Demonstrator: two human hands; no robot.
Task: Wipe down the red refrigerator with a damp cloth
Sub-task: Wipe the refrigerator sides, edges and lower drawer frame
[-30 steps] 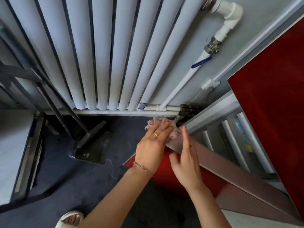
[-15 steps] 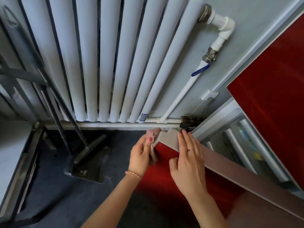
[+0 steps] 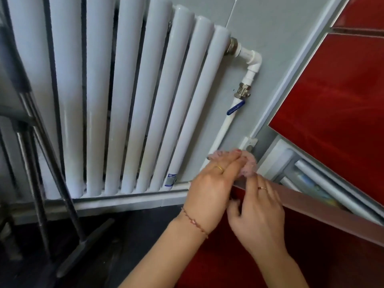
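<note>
Cloth, pink & fluffy, sits bunched at the far corner of the open lower fridge door, w/ the left hand on top of it. Left fingers lie curled over the wad, pressing it onto the door's top edge; grip looks like a loose clasp round the cloth, not a tight fist. Right hand rests on the same edge just beside it, fingers mostly straight, steadying the door, holding nothing. Red fridge fills the right side; its glossy upper panel is above, red door front below the hands.

Risks, as I judge them: the corner is near the radiator and pipe, so a wide stroke could knock knuckles on the pipe or drag the cloth onto the wall. Door is free to swing; if the right hand slackens, pressure from wiping could push it away & the cloth slips off the edge to the floor. Leaning tool handles at left could be kicked over.

Containers: door shelf behind the edge holds what look like bottles or tubes, pale w/ a blue-yellow label; too blurred to say more.
</note>
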